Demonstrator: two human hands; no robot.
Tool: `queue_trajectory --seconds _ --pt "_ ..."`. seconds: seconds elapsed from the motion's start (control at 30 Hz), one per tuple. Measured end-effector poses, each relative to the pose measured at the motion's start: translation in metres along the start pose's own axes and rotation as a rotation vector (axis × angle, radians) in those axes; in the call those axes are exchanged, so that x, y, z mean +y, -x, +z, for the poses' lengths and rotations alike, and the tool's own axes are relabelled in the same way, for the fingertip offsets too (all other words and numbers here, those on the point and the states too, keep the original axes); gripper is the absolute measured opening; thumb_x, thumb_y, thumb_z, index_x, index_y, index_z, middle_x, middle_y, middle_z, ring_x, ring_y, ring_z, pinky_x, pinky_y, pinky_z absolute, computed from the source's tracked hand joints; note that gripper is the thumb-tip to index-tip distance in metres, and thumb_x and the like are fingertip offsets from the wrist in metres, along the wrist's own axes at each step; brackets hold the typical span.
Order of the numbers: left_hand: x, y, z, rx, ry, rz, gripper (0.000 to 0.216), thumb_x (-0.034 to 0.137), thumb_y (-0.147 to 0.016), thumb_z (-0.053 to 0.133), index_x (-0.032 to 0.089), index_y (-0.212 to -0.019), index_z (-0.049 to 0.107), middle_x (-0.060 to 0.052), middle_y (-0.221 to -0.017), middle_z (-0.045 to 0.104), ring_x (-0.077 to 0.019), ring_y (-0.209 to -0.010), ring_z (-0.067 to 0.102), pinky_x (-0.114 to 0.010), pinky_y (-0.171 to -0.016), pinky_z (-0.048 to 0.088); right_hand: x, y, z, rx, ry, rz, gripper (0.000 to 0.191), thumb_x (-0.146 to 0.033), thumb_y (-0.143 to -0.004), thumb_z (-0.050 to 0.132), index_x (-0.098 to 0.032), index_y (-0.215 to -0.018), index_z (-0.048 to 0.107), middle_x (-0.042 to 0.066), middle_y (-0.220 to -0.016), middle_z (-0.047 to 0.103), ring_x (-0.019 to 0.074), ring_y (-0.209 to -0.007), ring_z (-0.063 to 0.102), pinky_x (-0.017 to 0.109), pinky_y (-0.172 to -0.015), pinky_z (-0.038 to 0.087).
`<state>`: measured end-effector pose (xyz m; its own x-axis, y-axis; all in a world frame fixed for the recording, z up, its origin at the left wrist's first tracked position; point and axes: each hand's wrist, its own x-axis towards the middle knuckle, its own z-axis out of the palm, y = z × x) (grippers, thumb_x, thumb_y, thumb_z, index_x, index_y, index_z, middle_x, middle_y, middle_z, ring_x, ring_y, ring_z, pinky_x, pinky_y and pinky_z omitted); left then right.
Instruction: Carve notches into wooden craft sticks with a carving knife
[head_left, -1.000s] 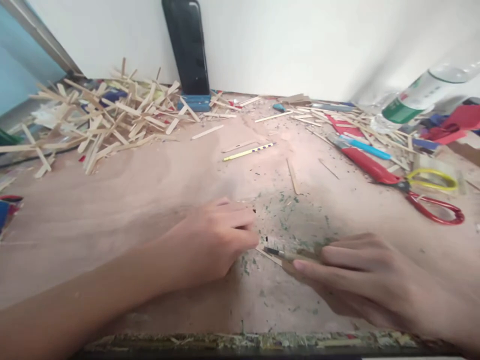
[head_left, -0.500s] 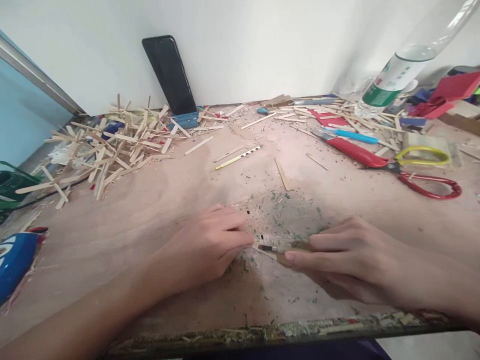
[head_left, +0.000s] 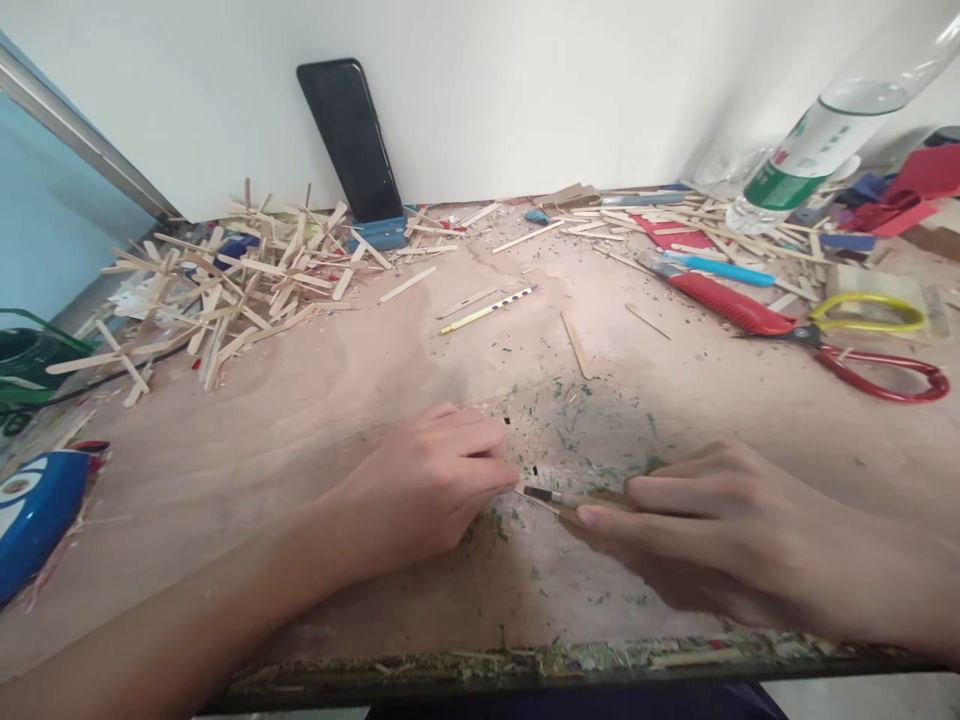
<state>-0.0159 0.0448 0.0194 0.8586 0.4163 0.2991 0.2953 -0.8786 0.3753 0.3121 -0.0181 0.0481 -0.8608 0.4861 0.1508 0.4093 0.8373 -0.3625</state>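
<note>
My left hand [head_left: 439, 485] rests on the worktop with its fingers closed in a pinch on the end of a thin wooden stick [head_left: 540, 505]. Opposite it, my right hand [head_left: 739, 530] is wrapped round a small knife [head_left: 544, 494] with a short dark blade and a brownish handle. The blade points left and lies along the stick, close to my left fingertips. Most of the handle is hidden by my right fingers. Green shavings [head_left: 592, 420] and a few dark specks are scattered on the board around both hands.
Behind my hands lie a yellow patterned pencil [head_left: 487, 310] and loose sticks. A pile of craft sticks [head_left: 255, 275] and a propped phone [head_left: 352, 140] stand back left. Red-and-yellow-handled scissors [head_left: 870, 345], a red-handled cutter [head_left: 727, 302] and a bottle [head_left: 795, 170] are on the right.
The view has shifted slightly, so the scene sits a little further right. Both hands keep nearly the same grip, with the knife still at the stick.
</note>
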Motion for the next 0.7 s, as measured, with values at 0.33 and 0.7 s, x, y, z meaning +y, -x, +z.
queue_trajectory --seconds 0.33,0.7 --pt "-0.0008 0.0 0.0022 0.022 -0.007 0.004 0.041 0.005 -0.117 0.056 0.019 -0.09 0.083 0.0 -0.083 0.066 -0.0186 -0.078 0.056 -0.037 -0.078 0.042 -0.0021 -0.0024 -0.0054 0.002 -0.002 -0.011 0.038 -0.015 -0.131 0.041 -0.01 -0.149 0.074 -0.003 -0.084 0.067 0.0129 -0.066 0.064 0.034 -0.057 0.043" --pt "0.0004 0.0 0.0002 -0.012 0.007 -0.032 0.039 0.008 -0.119 0.057 0.02 -0.092 0.082 -0.001 -0.088 0.07 -0.0186 -0.084 0.061 -0.035 -0.082 0.047 0.0053 0.002 -0.0012 0.025 -0.022 -0.013 0.034 -0.013 -0.128 0.049 -0.011 -0.15 0.075 -0.004 -0.083 0.067 0.0129 -0.064 0.061 0.034 -0.055 0.039"
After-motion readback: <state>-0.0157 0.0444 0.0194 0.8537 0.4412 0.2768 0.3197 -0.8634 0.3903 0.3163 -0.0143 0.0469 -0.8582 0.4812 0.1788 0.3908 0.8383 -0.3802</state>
